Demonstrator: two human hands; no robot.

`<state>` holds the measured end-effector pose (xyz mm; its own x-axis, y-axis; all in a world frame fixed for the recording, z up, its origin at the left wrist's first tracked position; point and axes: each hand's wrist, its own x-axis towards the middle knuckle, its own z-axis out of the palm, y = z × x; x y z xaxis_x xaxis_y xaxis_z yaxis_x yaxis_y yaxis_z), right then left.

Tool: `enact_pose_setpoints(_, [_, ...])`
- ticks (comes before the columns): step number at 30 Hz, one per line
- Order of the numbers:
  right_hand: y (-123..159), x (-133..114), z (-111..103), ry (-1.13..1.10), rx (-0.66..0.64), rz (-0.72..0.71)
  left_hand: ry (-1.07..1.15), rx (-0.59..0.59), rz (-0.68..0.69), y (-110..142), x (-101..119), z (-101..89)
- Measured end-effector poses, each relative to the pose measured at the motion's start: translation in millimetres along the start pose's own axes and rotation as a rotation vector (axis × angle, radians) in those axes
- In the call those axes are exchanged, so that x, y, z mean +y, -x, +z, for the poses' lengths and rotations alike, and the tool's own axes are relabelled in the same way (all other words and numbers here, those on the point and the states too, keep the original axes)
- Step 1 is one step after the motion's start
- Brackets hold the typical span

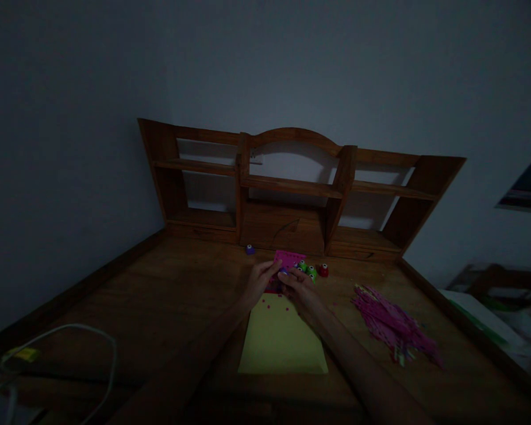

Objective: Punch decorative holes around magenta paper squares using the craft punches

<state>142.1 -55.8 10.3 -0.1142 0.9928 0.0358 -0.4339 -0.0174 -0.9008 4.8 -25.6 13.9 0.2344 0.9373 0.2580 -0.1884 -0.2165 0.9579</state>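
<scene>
In the dim head view my left hand (264, 277) is closed on a pink sheet of paper (289, 257) with small holes along its edge. My right hand (298, 281) grips a small purple-blue craft punch (284, 272) at the sheet; the fingers partly hide it. Beneath the hands lies a sheet of yellow paper (283, 342) with a few tiny pink cut-outs (268, 306) near its far end. Just beyond my right hand stand several green craft punches (311, 271), and a red one (324, 270) is to their right.
A purple punch (250, 249) stands by the wooden shelf unit (292, 188) at the back of the wooden desk (172, 295). Pink paper strips (392, 321) are heaped at the right. A white cable (82, 326) loops over the left front, near a yellow object (25, 354).
</scene>
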Motion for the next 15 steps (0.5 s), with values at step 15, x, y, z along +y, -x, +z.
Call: enact_pose_setpoints(15, [-0.6, -0.5, -0.3, 0.051, -0.023, 0.007, 0.138, 0.148, -0.037, -5.9, -11.1, -7.3])
